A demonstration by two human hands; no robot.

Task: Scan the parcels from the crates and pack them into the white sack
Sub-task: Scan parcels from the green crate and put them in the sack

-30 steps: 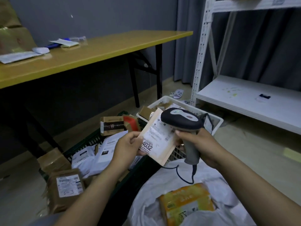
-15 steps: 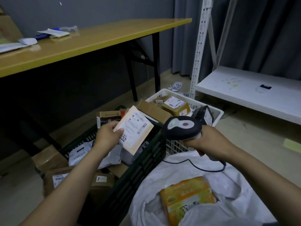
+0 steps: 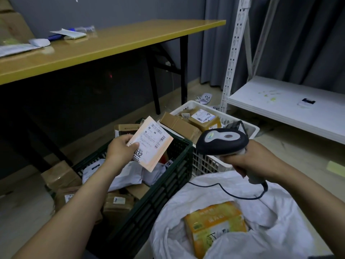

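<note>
Left hand and right hand were both occupied as a person worked above a white sack, nearest the camera at lower right, its mouth open and an orange-yellow box lying inside. A black cable trailed across the sack's fabric up to a barcode scanner, whose handle the right hand gripped with curled fingers; the scanner's dark head pointed left.

To the sack's left stood a dark green crate, holding grey mailer bags and brown cardboard boxes. Over that crate the left hand pinched a flat, pale parcel by its lower-left edge, thumb on the printed label, the barcodes facing the camera. Parcel and scanner were near each other but apart.

More brown boxes sat on the floor at the green crate's left side. Behind the scanner, a white crate just beside the green one's far corner carried labelled cardboard parcels.

Farther back, a yellow-topped desk on black legs bore a white mouse and papers, while a white metal shelf stood at right in front of a grey curtain.
</note>
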